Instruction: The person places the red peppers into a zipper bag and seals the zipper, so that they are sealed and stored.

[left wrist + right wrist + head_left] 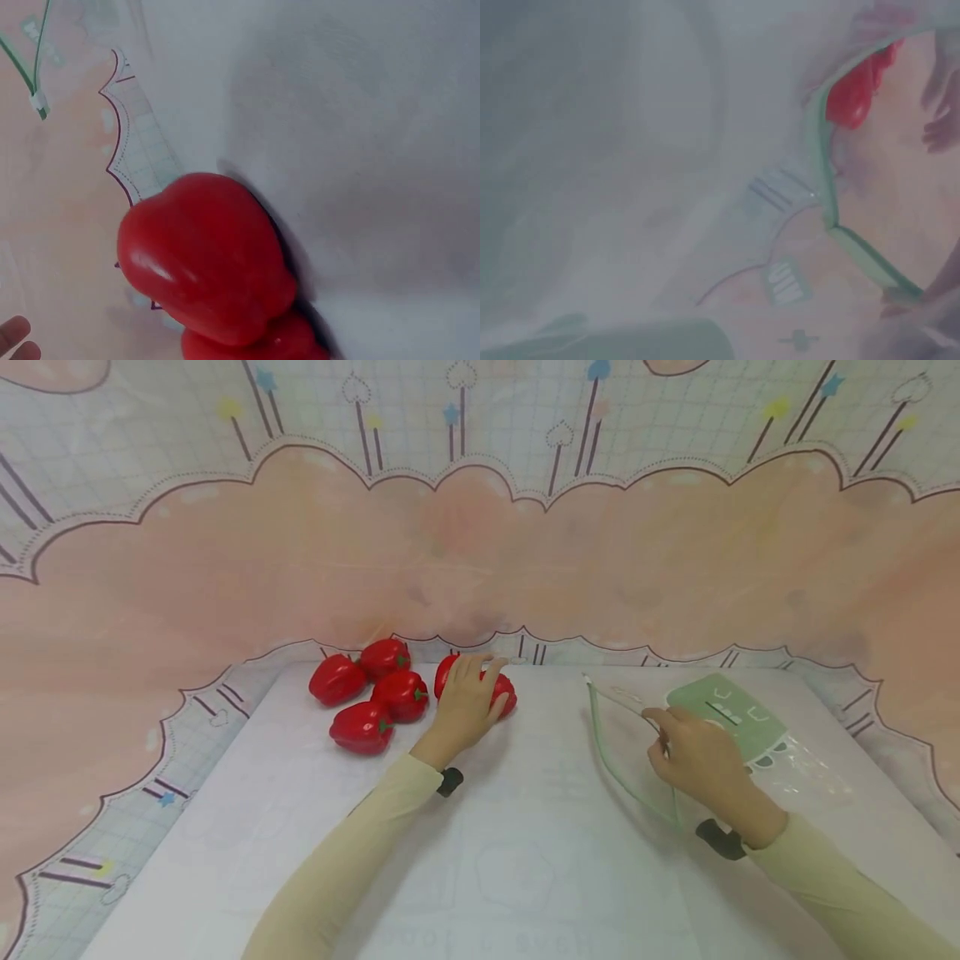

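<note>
My left hand (467, 693) reaches over two red bell peppers (500, 692) near the table's back edge, fingers spread. In the left wrist view, one bell pepper (206, 259) leans against another (259, 341), with fingertips (15, 334) apart from them at the lower left; whether the thumb touches is unclear. My right hand (701, 756) pinches the rim of a clear plastic bag (630, 789) with a green-edged mouth and a green printed patch. The bag's mouth gapes toward the peppers. In the right wrist view, its green rim (821, 161) frames red peppers beyond.
More red bell peppers (362, 727) with green stems lie grouped on the left of the white table (480, 852). A patterned pink cloth (480, 560) rises behind the table. Dark bands (450, 781) show at both wrists.
</note>
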A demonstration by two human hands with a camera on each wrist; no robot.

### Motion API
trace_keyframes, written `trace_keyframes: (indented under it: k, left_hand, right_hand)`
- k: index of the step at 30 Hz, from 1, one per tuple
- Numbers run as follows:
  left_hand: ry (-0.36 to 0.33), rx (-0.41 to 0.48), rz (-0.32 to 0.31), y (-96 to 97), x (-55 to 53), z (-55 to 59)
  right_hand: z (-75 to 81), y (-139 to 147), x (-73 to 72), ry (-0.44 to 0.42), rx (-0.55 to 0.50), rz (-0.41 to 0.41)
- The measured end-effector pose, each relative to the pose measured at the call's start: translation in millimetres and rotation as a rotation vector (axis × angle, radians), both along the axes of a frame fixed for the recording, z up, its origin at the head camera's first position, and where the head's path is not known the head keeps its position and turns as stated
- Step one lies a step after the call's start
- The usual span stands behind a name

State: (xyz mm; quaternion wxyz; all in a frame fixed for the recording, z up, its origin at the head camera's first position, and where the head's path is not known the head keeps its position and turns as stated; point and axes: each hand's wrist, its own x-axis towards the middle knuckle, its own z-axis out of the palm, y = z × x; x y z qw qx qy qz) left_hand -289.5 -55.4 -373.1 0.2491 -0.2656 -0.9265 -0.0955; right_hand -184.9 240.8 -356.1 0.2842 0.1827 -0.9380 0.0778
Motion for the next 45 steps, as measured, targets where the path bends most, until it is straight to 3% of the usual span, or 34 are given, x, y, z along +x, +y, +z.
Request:
trace_keyframes:
  k: [4,10,13,23,26,33,45]
  left_hand:
    - [0.026,0.017,0.023,-9.8,-1.9,-3.5]
    - [0.024,-0.001,0.056,-24.2,-5.5,-8.2]
    - [-0.006,-0.008,0.057,-28.3,-6.4,-10.1]
    - [-0.179,-0.041,0.105,-32.8,-8.7,-15.2]
    - [-0.208,-0.048,0.117,-31.9,-10.0,-16.0]
    - [-0.242,-0.081,0.145,-29.5,-17.7,-23.0]
    - [-0.276,-0.104,0.184,-19.0,-21.0,-21.0]
  right_hand:
    - [0.6,-4,0.4,-0.062,0.007,-0.035]
    - [-1.0,-5,-0.8,-0.017,0.037,-0.011]
    - [-2.4,-6,-1.0,0.042,0.044,0.007]
    - [-12.4,-7,-6.4,0.354,0.026,0.089]
    - [-13.6,-8,-6.6,0.4,0.013,0.095]
    - [-16.2,-8,-6.5,0.421,-0.017,0.075]
    - [-17.0,-3,-8.1,0.445,-0.041,0.08]
